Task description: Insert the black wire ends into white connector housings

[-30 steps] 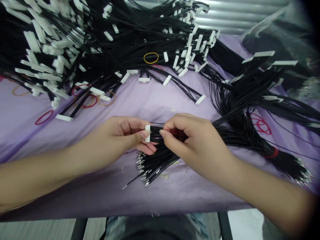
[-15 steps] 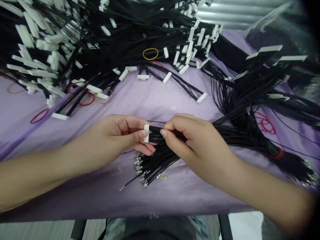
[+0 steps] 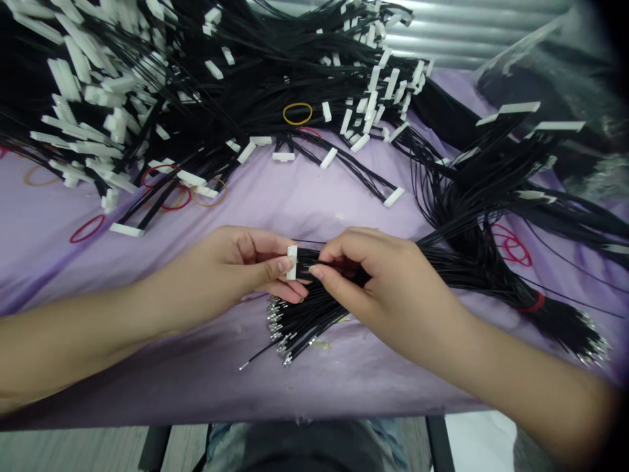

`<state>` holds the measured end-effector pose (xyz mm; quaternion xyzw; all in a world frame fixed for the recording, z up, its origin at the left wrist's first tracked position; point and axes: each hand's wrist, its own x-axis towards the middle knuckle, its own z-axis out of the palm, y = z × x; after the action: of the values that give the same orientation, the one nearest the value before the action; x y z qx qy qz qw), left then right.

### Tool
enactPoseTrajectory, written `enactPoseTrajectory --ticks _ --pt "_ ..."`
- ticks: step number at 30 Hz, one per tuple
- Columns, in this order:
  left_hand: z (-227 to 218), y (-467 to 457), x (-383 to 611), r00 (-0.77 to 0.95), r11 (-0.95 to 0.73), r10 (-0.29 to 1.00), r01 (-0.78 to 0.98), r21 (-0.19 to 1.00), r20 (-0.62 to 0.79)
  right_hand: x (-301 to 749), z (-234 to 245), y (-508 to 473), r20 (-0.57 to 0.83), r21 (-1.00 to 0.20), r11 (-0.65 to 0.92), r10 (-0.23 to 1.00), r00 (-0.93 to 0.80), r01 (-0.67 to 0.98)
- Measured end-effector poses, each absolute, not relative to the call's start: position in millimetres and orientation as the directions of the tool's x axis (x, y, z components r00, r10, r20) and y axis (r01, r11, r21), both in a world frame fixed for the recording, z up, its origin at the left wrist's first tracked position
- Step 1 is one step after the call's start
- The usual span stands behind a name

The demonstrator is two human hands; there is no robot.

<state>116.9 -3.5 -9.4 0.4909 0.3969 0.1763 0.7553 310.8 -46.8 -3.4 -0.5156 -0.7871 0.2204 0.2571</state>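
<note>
So the white connector (image 3: 291, 263) is pinched in the left hand (image 3: 248, 263), and just right of it the right hand (image 3: 378, 270) grips a black wire (image 3: 339, 264) (maybe several, kinda hard to tell). A wire bundle (image 3: 304, 321) fans out on the connector's near side.

I see both bare arms reach in from the near corners, the left forearm (image 3: 113, 321) slanting from the left, the right forearm (image 3: 496, 367) from the right. My left hand (image 3: 250, 265) points right, thumb pressed in a pinch, forefinger along the far side, other fingers curled beneath. Facing it closely but apart, my right hand (image 3: 366, 269) points left, back upward, forefinger bent, thumb tip near it. Between the arms, I glimpse the lap (image 3: 304, 449) at the near edge.
</note>
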Motion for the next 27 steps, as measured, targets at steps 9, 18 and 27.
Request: enactPoseTrajectory --ticks 9,18,27 --pt "-7.3 -6.6 117.9 0.574 0.404 0.705 0.158 0.901 -0.416 308.5 -13.3 -45.0 0.273 -0.629 0.434 0.900 -0.339 0.645" --pt "-8.0 -7.8 118.3 0.631 0.391 0.679 0.122 0.912 -0.375 301.7 -7.7 -44.5 0.329 -0.627 0.466 0.885 -0.330 0.624" --pt "-8.5 -6.8 116.6 0.621 0.453 0.677 0.072 0.888 -0.396 316.0 -3.2 -40.5 0.164 -0.612 0.405 0.905 -0.392 0.680"
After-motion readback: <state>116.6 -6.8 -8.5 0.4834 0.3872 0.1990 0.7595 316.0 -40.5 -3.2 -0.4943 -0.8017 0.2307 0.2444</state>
